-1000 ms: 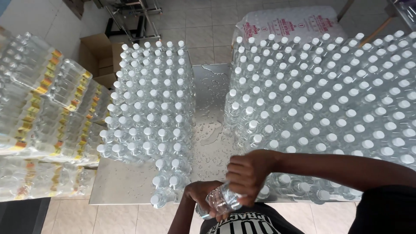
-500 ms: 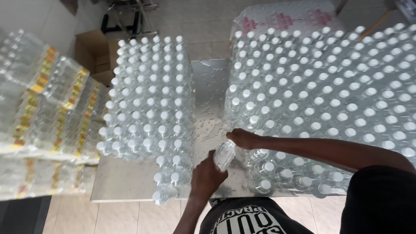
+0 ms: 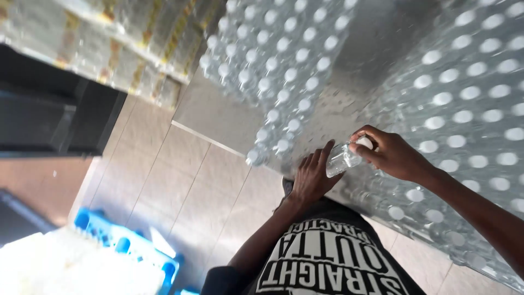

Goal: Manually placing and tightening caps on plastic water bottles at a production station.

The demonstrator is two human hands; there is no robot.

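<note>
My right hand (image 3: 390, 154) grips the white cap end of a small clear plastic bottle (image 3: 344, 158) and holds it tilted over the wet metal table (image 3: 218, 117). My left hand (image 3: 312, 177) is under the bottle's body, its fingers touching it. Both hands are between two large blocks of capped clear bottles, one block (image 3: 278, 60) to the upper left and one block (image 3: 469, 114) to the right.
Shrink-wrapped packs of bottles (image 3: 120, 49) are stacked at the upper left beside a dark opening (image 3: 49, 120). A blue crate (image 3: 125, 246) stands on the tiled floor (image 3: 180, 180) at the lower left. My dark printed shirt fills the bottom middle.
The view has swung down and to the left, so the floor and blue crate now show. My right hand has gone to the bottle's cap and my left hand stays under the bottle.
</note>
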